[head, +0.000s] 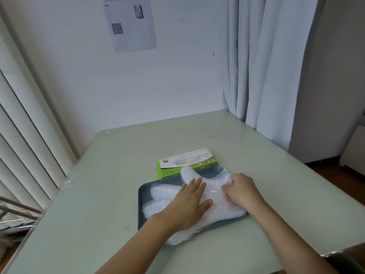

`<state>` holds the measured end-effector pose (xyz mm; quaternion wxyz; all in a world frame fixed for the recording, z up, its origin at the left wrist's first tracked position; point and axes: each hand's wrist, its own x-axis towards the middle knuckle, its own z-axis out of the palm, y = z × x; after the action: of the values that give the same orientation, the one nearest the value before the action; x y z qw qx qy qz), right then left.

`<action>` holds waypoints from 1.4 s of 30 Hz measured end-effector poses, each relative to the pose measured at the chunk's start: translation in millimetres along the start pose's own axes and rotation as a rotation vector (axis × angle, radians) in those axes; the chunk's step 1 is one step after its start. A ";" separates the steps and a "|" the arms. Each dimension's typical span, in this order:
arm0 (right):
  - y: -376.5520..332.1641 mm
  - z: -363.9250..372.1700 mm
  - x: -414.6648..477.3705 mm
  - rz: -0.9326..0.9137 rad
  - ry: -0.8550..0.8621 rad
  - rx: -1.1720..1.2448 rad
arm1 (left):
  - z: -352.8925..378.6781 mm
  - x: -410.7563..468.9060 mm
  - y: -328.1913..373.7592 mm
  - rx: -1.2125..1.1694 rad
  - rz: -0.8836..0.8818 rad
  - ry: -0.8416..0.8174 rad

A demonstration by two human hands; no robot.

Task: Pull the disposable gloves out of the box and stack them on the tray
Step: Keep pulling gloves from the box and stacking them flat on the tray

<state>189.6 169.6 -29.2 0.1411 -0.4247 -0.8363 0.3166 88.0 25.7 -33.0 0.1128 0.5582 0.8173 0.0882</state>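
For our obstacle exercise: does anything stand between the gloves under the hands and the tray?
Nothing visible does: the gloves already lie on the tray, left hand pressing flat, right hand gripping their edge.

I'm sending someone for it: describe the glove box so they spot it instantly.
On the pale table, look just behind the dark grey tray heaped with clear gloves. The glove box lies flat there: lime-green sides, white top, the only brightly coloured thing.

plain room: curtains (266, 66), blinds (23, 135), wall notice (129, 22)
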 end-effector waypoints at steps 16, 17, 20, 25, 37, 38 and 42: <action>-26.9 4.1 -44.7 -0.460 0.376 0.277 | 19.8 -2.9 -12.6 0.032 -0.070 -0.083; -32.1 7.3 -45.8 -0.460 0.268 0.281 | 20.5 -2.6 -13.4 0.033 -0.065 -0.076; -32.6 24.0 -40.0 -0.341 -0.107 0.187 | 20.3 -3.0 -12.4 0.057 -0.050 -0.062; -20.7 35.4 -29.7 -0.383 -0.316 -0.137 | 18.7 -8.1 -9.5 0.066 -0.090 -0.049; -25.8 21.8 -1.6 -0.359 -0.173 -0.235 | 8.8 -29.4 -34.7 0.088 -0.356 -0.137; -28.5 21.4 4.1 -0.372 -0.109 -0.184 | 8.3 -29.1 -33.9 0.087 -0.357 -0.141; -41.7 24.1 26.0 -0.352 -0.059 0.002 | 8.8 -28.4 -34.5 0.079 -0.360 -0.147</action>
<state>135.9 162.2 -21.3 0.1701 -0.2619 -0.9013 0.3003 69.6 -13.2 -48.3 0.1642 0.4120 0.8962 -0.0067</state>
